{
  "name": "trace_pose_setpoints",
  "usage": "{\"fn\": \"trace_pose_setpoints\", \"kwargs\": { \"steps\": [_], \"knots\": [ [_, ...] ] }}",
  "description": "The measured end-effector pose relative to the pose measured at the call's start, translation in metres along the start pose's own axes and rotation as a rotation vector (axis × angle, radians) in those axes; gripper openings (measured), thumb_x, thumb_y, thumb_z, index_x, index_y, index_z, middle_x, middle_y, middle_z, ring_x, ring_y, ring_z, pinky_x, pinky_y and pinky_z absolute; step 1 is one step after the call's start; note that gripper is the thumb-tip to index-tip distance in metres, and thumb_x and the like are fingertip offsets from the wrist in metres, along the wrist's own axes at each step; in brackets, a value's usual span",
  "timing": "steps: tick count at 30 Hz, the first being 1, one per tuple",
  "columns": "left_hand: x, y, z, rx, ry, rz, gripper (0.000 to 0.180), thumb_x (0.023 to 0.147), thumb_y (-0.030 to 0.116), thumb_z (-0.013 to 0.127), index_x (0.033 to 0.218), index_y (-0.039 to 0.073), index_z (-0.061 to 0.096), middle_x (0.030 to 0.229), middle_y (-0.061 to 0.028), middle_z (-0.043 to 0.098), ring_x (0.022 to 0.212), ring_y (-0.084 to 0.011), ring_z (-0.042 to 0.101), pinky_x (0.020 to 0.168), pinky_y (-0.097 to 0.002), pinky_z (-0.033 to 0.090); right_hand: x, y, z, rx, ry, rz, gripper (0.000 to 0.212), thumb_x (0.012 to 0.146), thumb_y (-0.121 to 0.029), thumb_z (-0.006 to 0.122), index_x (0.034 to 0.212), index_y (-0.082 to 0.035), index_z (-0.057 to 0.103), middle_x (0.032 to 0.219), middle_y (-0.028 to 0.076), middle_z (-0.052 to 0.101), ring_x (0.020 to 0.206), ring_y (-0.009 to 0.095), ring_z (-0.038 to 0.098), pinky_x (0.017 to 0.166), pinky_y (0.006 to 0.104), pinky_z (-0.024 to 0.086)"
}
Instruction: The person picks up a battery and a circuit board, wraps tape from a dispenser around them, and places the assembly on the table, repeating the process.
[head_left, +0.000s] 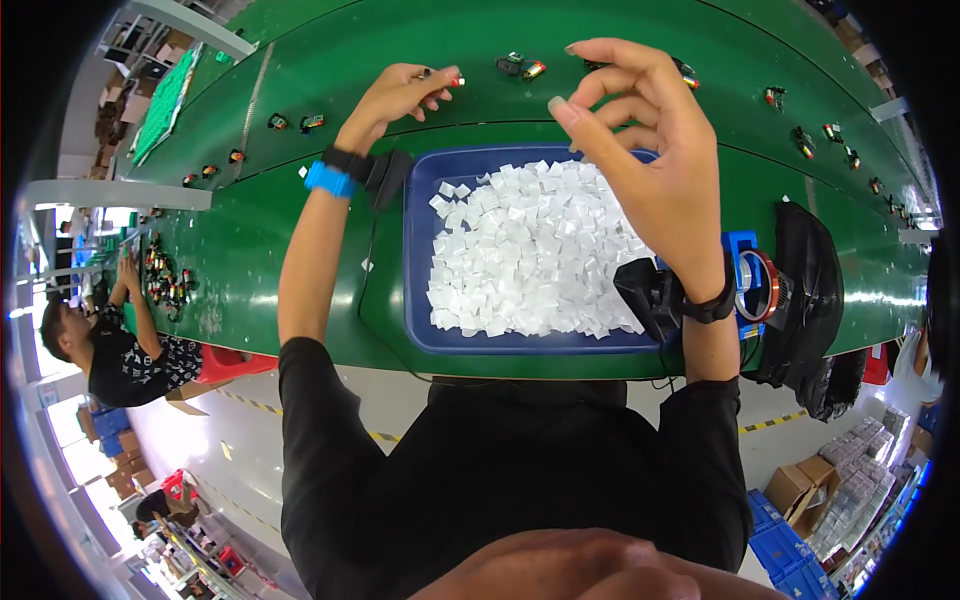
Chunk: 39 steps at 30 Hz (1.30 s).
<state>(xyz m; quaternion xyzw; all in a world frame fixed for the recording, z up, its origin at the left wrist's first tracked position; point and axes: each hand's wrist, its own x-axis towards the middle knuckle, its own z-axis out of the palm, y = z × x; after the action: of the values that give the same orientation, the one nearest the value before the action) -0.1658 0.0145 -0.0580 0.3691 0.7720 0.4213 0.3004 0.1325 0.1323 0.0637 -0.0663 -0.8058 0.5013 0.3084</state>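
My left hand (405,98) is raised over the green table beyond the tray's far left corner. Its thumb and fingers pinch a small red-and-white piece (457,81), too small to name. Above the far right part of the tray hovers my right hand (655,135), fingers curved and thumb apart from the index, with nothing visible between them. Below it stands a blue tray (416,255) holding a heap of small white square pieces (535,250). A small black-and-orange part (522,67) lies on the table between my hands.
Similar small dark parts lie along the green table (390,215), left and right. A black plastic bag (808,290) hangs over the near edge at right. Both my wrists carry strapped devices, one with a cable (371,270). Another person (130,350) works at far left.
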Motion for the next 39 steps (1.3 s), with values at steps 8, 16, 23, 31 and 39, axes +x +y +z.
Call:
{"fn": "trace_pose_setpoints", "kwargs": {
  "steps": [8, 16, 23, 31, 39],
  "knots": [
    [0.081, -0.002, 0.032, 0.910, 0.301, 0.198, 0.080, 0.078, 0.077, 0.065, 0.113, 0.005, 0.071, 0.104, -0.0175, 0.071, 0.109, -0.0403, 0.060, 0.086, -0.0475, 0.052, 0.004, 0.012, -0.007, -0.087, 0.019, -0.032, 0.029, 0.090, -0.008, 0.074, 0.117, -0.004, 0.066, 0.098, 0.004, 0.067, 0.077, 0.007, 0.065, 0.062, 0.0202, 0.049],
    [0.100, -0.008, 0.043, 0.447, 0.259, 0.144, 0.061, 0.079, 0.056, 0.078, 0.107, 0.002, 0.068, 0.102, -0.0134, 0.073, 0.096, -0.0304, 0.069, 0.083, -0.0418, 0.054, 0.008, 0.013, -0.007, -0.231, -0.041, -0.059, 0.026, 0.090, -0.013, 0.073, 0.114, -0.006, 0.068, 0.100, 0.004, 0.069, 0.077, 0.010, 0.066, 0.063, 0.0225, 0.051],
    [-0.034, 0.071, 0.058, 0.062, 0.173, 0.440, 0.027, 0.086, 0.021, 0.079, 0.102, 0.004, 0.066, 0.089, -0.0057, 0.072, 0.083, -0.0190, 0.071, 0.072, -0.0306, 0.055, 0.010, 0.045, -0.004, -0.553, 0.064, -0.314, 0.026, 0.090, -0.016, 0.072, 0.114, -0.005, 0.068, 0.100, 0.006, 0.070, 0.076, 0.017, 0.068, 0.062, 0.0262, 0.053],
    [-0.114, 0.086, 0.063, 0.023, 0.316, 0.526, 0.023, 0.080, 0.011, 0.080, 0.099, 0.006, 0.068, 0.100, -0.0049, 0.069, 0.090, -0.0202, 0.066, 0.067, -0.0313, 0.054, 0.004, 0.045, 0.020, -0.536, -0.126, -0.323, 0.013, 0.085, -0.010, 0.076, 0.095, -0.003, 0.071, 0.084, 0.006, 0.067, 0.066, 0.018, 0.066, 0.057, 0.0269, 0.052],
    [-0.101, 0.073, 0.070, 0.413, 0.682, 0.826, 0.019, 0.075, 0.006, 0.081, 0.090, 0.009, 0.070, 0.109, -0.0031, 0.062, 0.086, -0.0205, 0.062, 0.061, -0.0307, 0.052, 0.005, 0.049, 0.028, -0.573, -0.034, -0.359, 0.009, 0.083, -0.003, 0.077, 0.089, -0.002, 0.070, 0.079, 0.004, 0.064, 0.058, 0.016, 0.063, 0.051, 0.0260, 0.047]
  ]
}}
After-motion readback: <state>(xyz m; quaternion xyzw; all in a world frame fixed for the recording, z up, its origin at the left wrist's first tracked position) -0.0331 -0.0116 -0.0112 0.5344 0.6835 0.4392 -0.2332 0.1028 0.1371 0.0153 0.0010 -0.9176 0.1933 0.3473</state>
